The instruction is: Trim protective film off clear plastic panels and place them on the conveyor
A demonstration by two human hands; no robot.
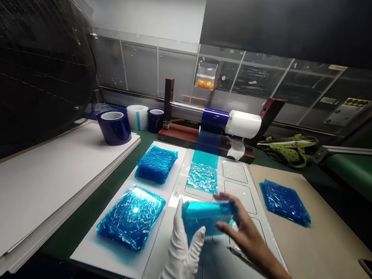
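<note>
A small blue-wrapped block sits between both hands, its long axis running left to right. The gloved left hand grips its left end from below; the bare right hand pinches its right end, equally near. Just beyond the hands lies a crinkled blue film piece on the white tray. Left of them rest two blue stacks on the surface.

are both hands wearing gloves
No, only the left hand wears a white glove; the right hand is bare, and both hold a blue-wrapped piece.
</note>
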